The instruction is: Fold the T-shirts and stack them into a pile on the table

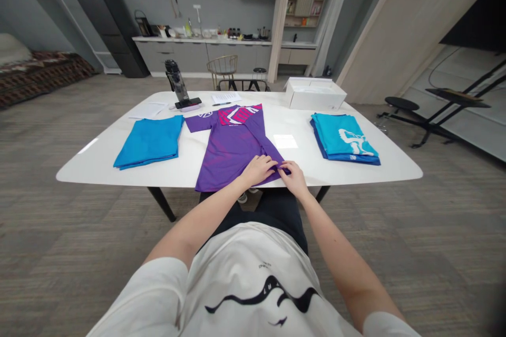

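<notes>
A purple shirt (231, 150) with pink and white print at its collar lies flat on the white table (98, 166), its right side folded inward. My left hand (259, 168) rests on the shirt's lower right hem, fingers curled onto the cloth. My right hand (292, 176) pinches the same hem corner just beside it, at the table's near edge. Both hands touch the shirt and nearly meet.
A folded blue garment (150, 141) lies left of the shirt, a folded stack of teal and blue shirts (343, 139) right. Farther back stand a white box (314, 93), a dark bottle (176, 81), papers (226, 98). A black stool (401, 103) stands right.
</notes>
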A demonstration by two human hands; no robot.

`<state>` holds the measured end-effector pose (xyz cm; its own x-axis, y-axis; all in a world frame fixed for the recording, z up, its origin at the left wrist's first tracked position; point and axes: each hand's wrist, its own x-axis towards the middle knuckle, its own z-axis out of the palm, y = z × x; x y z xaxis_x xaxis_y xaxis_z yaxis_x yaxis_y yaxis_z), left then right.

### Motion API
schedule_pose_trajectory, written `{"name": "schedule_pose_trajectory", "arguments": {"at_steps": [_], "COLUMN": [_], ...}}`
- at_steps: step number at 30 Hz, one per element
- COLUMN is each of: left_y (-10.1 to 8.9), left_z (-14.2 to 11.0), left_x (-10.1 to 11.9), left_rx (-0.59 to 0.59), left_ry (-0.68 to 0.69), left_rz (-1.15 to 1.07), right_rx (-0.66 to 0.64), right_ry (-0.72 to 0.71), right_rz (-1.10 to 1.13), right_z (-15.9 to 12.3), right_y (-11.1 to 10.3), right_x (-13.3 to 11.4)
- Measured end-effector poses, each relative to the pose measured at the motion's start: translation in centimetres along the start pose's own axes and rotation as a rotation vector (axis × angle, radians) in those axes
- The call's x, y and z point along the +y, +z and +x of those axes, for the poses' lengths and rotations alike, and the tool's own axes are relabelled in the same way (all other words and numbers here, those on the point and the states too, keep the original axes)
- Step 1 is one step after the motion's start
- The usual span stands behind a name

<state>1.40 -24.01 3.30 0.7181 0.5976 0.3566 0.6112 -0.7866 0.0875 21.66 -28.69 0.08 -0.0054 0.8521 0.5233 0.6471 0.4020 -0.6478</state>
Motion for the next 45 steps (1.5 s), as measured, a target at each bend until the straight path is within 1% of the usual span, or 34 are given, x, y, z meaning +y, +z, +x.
{"name": "schedule_pose_trajectory", "arguments": {"at_steps": [3,5,9,12,14,16,18,20,24,26,28,30,32,35,36,38,41,45], "left_y": [-0.4,-0.9,-2.2,-3.1,-3.8,-4.4,-5.0,-5.5,-6.3,-6.5,-6.7,-6.8,-6.9,-7.0,-7.0,-6.9,-6.4,-5.6], "left_z": [0.3,0.2,-1.0,-2.5,-3.8,-5.1,-6.4,-7.6,-9.3,-9.8,-10.2,-10.3,-10.4,-10.3,-10.3,-10.3,-10.3,-10.2], "left_x": [0.7,0.7,0.3,-0.5,-1.1,-1.7,-2.3,-2.7,-2.8,-2.7,-2.6,-2.5,-2.4,-2.1,-2.1,-1.9,-2.0,-2.5], "left_rx": [0.039,0.067,0.119,0.156,0.165,0.152,0.129,0.105,0.054,0.028,0.001,-0.026,-0.047,-0.061,-0.064,-0.075,-0.094,-0.118], "left_ry": [-0.063,-0.093,-0.137,-0.173,-0.176,-0.179,-0.193,-0.211,-0.228,-0.233,-0.234,-0.231,-0.222,-0.188,-0.177,-0.168,-0.185,-0.194], "left_rz": [-0.018,-0.037,-0.086,-0.113,-0.129,-0.134,-0.126,-0.108,-0.060,-0.040,-0.033,-0.042,-0.059,-0.079,-0.086,-0.101,-0.101,-0.113], "right_rx": [-0.008,-0.011,0.015,-0.031,-0.064,-0.067,-0.064,-0.079,-0.130,-0.148,-0.164,-0.194,-0.258,-0.368,-0.382,-0.370,-0.359,-0.425], "right_ry": [-0.038,-0.024,0.124,0.195,0.209,0.188,0.113,0.004,-0.201,-0.262,-0.288,-0.292,-0.279,-0.212,-0.182,-0.129,-0.102,-0.058], "right_rz": [-0.008,-0.098,-0.407,-0.499,-0.463,-0.379,-0.285,-0.205,-0.124,-0.116,-0.114,-0.117,-0.126,-0.152,-0.163,-0.185,-0.231,-0.250], "right_z": [-0.3,-0.5,-0.7,-0.4,-0.3,-0.4,-0.7,-1.0,-1.5,-1.5,-1.4,-1.2,-1.0,-0.7,-0.6,-0.6,-0.6,-0.6], "right_y": [0.2,0.4,0.8,1.1,1.3,1.5,1.7,1.7,1.3,1.0,0.8,0.5,0.1,-0.4,-0.6,-0.7,-0.7,-0.8], "right_x": [-1.0,-1.4,-1.8,-2.1,-2.4,-2.8,-3.2,-3.5,-3.7,-3.7,-3.8,-3.9,-4.0,-4.3,-4.4,-4.4,-4.2,-4.0]}}
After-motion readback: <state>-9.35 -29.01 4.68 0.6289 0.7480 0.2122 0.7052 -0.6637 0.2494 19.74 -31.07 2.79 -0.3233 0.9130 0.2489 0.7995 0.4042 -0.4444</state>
